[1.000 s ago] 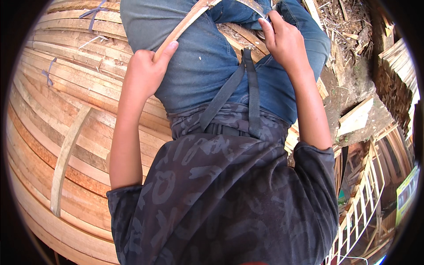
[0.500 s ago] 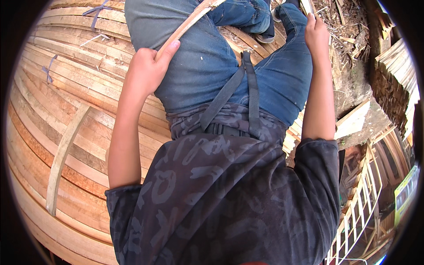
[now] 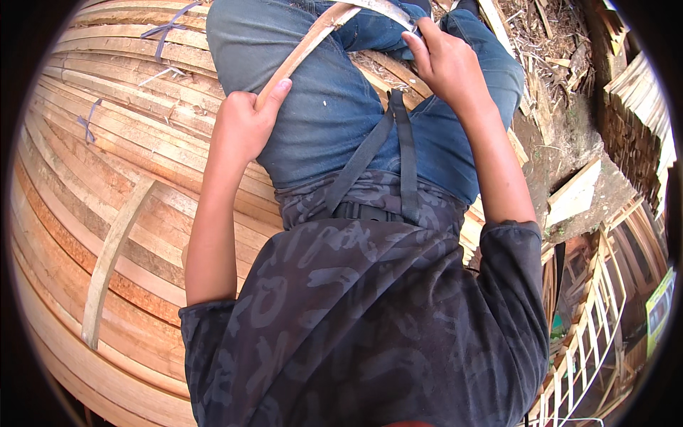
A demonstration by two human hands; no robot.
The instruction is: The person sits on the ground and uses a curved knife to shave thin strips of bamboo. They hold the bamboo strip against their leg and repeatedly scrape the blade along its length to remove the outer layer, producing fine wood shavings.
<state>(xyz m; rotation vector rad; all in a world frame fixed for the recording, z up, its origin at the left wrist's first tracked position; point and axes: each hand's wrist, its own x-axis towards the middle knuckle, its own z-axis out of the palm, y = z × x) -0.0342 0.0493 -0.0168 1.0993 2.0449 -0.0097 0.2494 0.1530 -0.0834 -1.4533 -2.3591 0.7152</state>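
My left hand (image 3: pixel 243 122) is closed around the lower end of a wooden strip (image 3: pixel 307 53), thumb laid along it. The strip slants up and to the right across my left thigh, its bark-like brown edge showing. My right hand (image 3: pixel 452 65) is closed above my right thigh, on the end of a narrow, pale, curved piece (image 3: pixel 380 8). That piece meets the far end of the wooden strip at the top edge of the picture. Whether it is a blade or a sliver of wood, I cannot tell. The fingers hide its held end.
Long sawn slats (image 3: pixel 135 128) lie stacked on the left, with blue ties (image 3: pixel 167 32) and a crosswise batten (image 3: pixel 114 260). Wood shavings (image 3: pixel 548 53) litter the ground at far right, beside stacked boards (image 3: pixel 640 99). A slatted wooden frame (image 3: pixel 587 334) stands at lower right.
My right hand has come inward from the far right toward the wooden strip, and the pale curved piece now shows at its fingers. The left hand has shifted slightly nearer and right, still holding the strip.
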